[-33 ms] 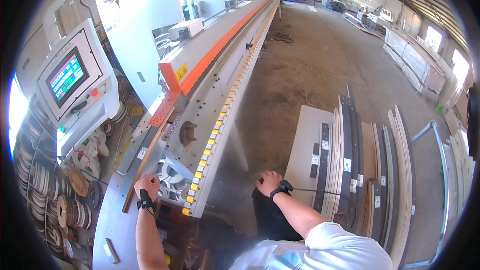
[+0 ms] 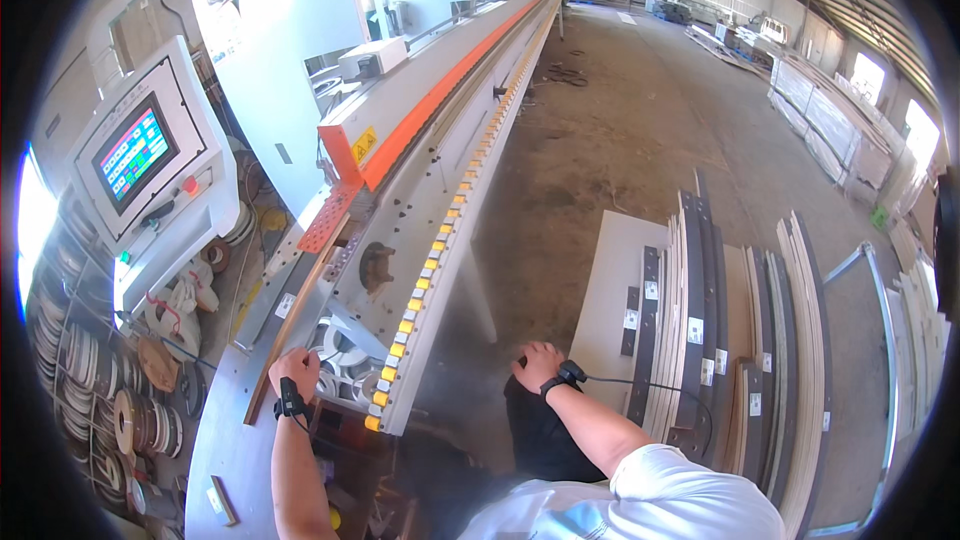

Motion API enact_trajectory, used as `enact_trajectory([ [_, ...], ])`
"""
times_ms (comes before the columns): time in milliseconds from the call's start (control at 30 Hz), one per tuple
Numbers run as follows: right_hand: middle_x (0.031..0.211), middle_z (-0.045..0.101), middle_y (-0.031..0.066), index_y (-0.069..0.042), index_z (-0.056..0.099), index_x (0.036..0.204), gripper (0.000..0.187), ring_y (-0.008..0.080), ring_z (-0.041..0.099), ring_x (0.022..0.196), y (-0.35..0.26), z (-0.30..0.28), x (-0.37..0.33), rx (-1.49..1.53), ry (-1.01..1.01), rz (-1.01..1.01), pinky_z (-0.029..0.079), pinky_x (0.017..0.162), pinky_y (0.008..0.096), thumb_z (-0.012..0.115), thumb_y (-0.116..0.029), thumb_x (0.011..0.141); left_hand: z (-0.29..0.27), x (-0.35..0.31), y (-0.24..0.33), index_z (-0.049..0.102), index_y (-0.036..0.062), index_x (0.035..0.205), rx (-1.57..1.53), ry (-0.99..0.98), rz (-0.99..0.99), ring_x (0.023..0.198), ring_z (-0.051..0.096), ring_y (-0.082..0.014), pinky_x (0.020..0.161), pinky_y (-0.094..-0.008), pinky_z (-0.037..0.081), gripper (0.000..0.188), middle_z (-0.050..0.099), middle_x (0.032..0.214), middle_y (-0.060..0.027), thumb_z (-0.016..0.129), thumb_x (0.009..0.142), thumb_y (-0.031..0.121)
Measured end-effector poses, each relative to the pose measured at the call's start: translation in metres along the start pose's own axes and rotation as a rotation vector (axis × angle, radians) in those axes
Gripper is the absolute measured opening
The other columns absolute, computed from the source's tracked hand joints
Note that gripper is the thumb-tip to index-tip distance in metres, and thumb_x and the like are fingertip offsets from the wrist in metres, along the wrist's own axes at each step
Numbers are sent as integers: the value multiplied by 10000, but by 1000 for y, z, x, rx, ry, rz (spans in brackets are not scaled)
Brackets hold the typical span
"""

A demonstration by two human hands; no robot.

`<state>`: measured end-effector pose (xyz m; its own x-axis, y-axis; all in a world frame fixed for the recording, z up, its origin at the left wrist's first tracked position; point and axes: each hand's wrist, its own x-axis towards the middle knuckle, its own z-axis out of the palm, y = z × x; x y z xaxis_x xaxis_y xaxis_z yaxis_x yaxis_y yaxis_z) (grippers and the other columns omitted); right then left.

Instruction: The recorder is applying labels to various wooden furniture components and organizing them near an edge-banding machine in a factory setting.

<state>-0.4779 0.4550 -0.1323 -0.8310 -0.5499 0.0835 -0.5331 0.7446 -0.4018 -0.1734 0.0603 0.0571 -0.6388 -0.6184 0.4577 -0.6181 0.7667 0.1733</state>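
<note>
left hand point(image 2: 293, 370): fingers curled down onto the near end of a long narrow wooden strip point(image 2: 297, 315) lying along the infeed table point(image 2: 225, 440) of the edge-banding machine point(image 2: 440, 130). Looks clamped on the strip end; probably held there to keep it square against the guide as it points into the machine.

right hand point(image 2: 537, 364): rests on the person's own dark trouser leg, fingers together and bent, holding nothing. Reads as bracing while the person leans toward the table.

wrist bands: black band on each wrist; a thin cable runs from the right one back along the forearm.

wooden strip: flat on the table, angled up toward the orange guard point(image 2: 420, 125), far end near the red perforated plate point(image 2: 325, 218). Lined up with the feed direction.

roller track point(image 2: 440, 245): row of yellow and grey pads runs along the machine edge, just right of the left hand.

control panel point(image 2: 150, 165): lit touchscreen on a swing arm, left of the table, within reach of the operator spot.

panel stack point(image 2: 700, 320): cut boards, some on edge, some flat, on the floor to the person's right, near the right hand.

edge tape rolls point(image 2: 100, 410): stored low on the left, beside the table.
</note>
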Motion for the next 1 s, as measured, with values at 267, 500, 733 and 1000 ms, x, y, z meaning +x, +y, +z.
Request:
enact_trajectory([
  [267, 1503, 646, 101, -163, 735, 1362, 525, 349, 576, 1410, 6, -10, 7, 13, -169, 60, 489, 1137, 547, 672, -494, 959, 5, 3, -1, 698, 58, 760, 13, -25, -19, 783, 699, -425, 702, -530, 534, 304, 710, 786, -173, 740, 934, 303],
  [500, 1295, 767, 62, -221, 787, 1217, 405, 342, 649, 1301, -1, -14, 14, -14, -262, 64, 536, 1025, 589, 635, -517, 986, 5, 2, -4, 653, 43, 734, -5, -29, -9, 760, 680, -440, 684, -545, 507, 347, 688, 771, -186, 729, 951, 303],
  [733, 1270, 758, 59, -226, 820, 1152, 368, 349, 630, 1295, 6, 5, 12, -61, -235, 50, 511, 1051, 581, 691, -497, 938, 10, 3, -7, 648, 32, 736, -9, -34, -8, 764, 671, -443, 674, -544, 488, 364, 681, 779, -197, 728, 962, 307],
  [1000, 1345, 716, 84, -169, 790, 1214, 425, 336, 580, 1360, 11, 24, 7, 36, 100, -23, 474, 1102, 584, 735, -430, 883, 9, 2, -10, 642, 29, 734, 1, -25, 4, 755, 667, -449, 682, -547, 497, 357, 677, 776, -203, 725, 964, 289],
])
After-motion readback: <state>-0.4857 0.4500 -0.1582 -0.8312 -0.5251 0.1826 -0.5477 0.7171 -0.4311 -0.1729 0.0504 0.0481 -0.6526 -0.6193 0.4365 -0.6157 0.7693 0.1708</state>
